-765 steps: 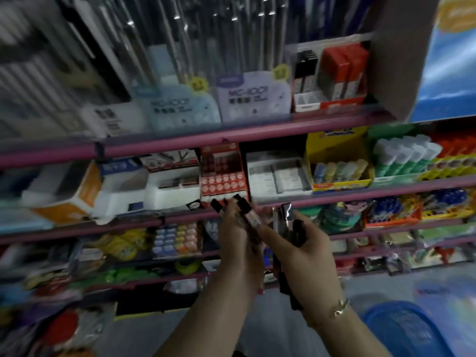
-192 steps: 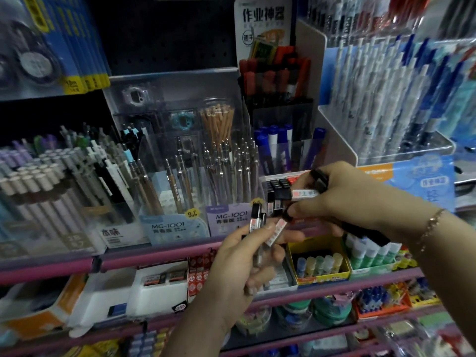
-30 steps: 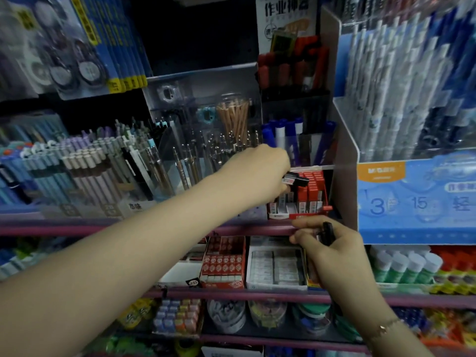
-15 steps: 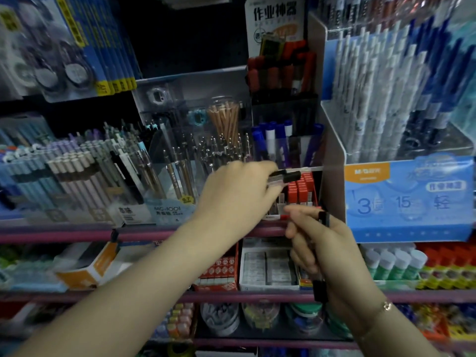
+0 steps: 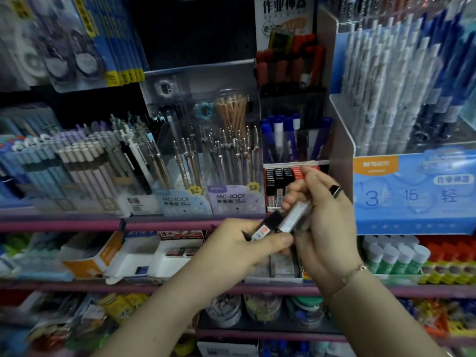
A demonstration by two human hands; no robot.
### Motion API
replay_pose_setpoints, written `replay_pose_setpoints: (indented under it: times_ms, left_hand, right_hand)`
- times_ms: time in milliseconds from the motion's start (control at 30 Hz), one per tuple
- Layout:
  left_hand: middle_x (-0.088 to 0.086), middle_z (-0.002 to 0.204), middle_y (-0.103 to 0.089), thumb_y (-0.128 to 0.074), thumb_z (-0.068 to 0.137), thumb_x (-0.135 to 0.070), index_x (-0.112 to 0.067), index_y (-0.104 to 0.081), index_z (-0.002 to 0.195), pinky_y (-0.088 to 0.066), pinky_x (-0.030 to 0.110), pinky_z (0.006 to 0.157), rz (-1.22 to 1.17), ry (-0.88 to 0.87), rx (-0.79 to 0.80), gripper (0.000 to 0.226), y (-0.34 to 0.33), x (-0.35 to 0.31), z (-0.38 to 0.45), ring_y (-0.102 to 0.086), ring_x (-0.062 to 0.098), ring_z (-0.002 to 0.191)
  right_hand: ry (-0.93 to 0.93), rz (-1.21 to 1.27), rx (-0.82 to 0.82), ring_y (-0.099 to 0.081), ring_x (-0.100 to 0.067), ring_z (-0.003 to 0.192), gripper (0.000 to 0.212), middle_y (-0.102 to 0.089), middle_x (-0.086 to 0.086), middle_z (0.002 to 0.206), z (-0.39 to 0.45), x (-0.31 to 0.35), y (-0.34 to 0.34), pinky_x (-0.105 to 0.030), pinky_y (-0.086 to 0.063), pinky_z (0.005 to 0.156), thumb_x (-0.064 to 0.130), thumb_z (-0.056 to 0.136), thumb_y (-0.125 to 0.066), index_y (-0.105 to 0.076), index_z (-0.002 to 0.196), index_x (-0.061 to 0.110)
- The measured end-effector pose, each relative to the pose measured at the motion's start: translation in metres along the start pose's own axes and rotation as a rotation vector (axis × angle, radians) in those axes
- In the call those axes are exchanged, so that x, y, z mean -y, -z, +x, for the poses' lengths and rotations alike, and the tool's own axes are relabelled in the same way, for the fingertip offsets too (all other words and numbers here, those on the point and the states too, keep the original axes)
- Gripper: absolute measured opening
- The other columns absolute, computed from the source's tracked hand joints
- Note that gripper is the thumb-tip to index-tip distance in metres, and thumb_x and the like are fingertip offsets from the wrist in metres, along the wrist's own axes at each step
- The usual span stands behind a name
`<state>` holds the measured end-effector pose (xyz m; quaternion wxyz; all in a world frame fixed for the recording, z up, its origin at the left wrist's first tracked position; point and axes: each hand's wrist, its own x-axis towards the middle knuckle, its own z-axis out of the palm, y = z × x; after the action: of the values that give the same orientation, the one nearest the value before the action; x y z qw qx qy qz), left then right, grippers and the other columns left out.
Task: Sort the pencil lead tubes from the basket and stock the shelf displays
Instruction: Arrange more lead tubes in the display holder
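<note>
left hand [image 5: 239, 243] pinches a black-capped lead tube [image 5: 262, 226] between thumb and fingers, at its lower labelled end. right hand [image 5: 327, 222] is curled round a small bunch of tubes [image 5: 296, 215], one cap poking out past its knuckles. tubes look light, rigid, slick plastic: likely to slip or rattle, so grip mid-barrel, not the cap. both sit just in front of the shelf's front edge, below the red-and-black lead display box [image 5: 280, 186].
</note>
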<state>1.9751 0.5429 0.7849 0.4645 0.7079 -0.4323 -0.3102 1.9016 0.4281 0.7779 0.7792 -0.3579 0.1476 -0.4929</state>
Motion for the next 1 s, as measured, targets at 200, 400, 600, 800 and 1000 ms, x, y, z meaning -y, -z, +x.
replay_pose_setpoints:
  times_ms: [200,400,600,800,1000]
  left_hand:
    - [-0.010,0.043,-0.033,-0.066,0.067,-0.056,-0.026,-0.073,0.067,-0.022,0.014,0.037,0.087,-0.005,0.088,0.031,0.034,-0.006,-0.004,-0.025,0.005,0.036]
    - [-0.004,0.045,-0.037,-0.071,0.066,-0.051,-0.012,-0.070,0.069,-0.023,0.019,0.042,0.258,-0.032,0.049,0.039,0.042,-0.013,0.013,-0.029,0.011,0.040]
    - [-0.009,0.046,-0.029,-0.062,0.086,-0.040,-0.011,-0.073,0.084,-0.018,0.014,0.034,-0.072,0.075,0.035,0.031,0.036,-0.015,0.017,-0.022,0.005,0.036]
    - [-0.012,0.039,-0.042,-0.063,0.088,-0.034,-0.018,-0.065,0.065,-0.024,0.012,0.037,0.382,-0.189,-0.204,0.028,0.024,-0.026,0.032,-0.035,0.001,0.035]
    - [-0.009,0.060,-0.055,-0.053,0.094,-0.034,-0.023,-0.066,0.091,-0.040,0.020,0.049,1.155,-0.388,-0.160,0.018,0.016,-0.063,0.060,-0.054,0.005,0.055]
  right_hand:
    - [0.509,-0.741,0.187,-0.051,-0.009,0.044,0.016,-0.064,-0.002,0.068,-0.005,0.011,0.027,-0.018,-0.043,0.043,0.032,0.092,-0.049,-0.063,0.093,0.025]
    - [-0.207,-0.486,0.424,-0.025,-0.006,0.024,0.034,-0.058,0.000,0.043,-0.015,0.011,0.029,-0.014,-0.022,0.033,0.028,0.085,-0.059,-0.063,0.076,-0.005]
    - [-0.086,-0.522,0.291,-0.028,-0.009,0.028,0.010,-0.045,0.004,0.038,-0.018,0.011,0.036,-0.017,-0.025,0.034,0.011,0.081,-0.069,-0.074,0.087,0.017]
    - [0.156,-0.817,0.185,-0.059,0.003,0.058,0.025,-0.067,0.016,0.072,-0.018,-0.002,0.048,-0.010,-0.045,0.055,0.013,0.079,-0.072,-0.069,0.094,0.033]
    - [0.202,-1.167,0.155,-0.055,-0.008,0.049,0.044,-0.060,0.002,0.056,-0.011,-0.015,0.065,-0.021,-0.048,0.044,0.018,0.089,-0.060,-0.052,0.127,0.039]
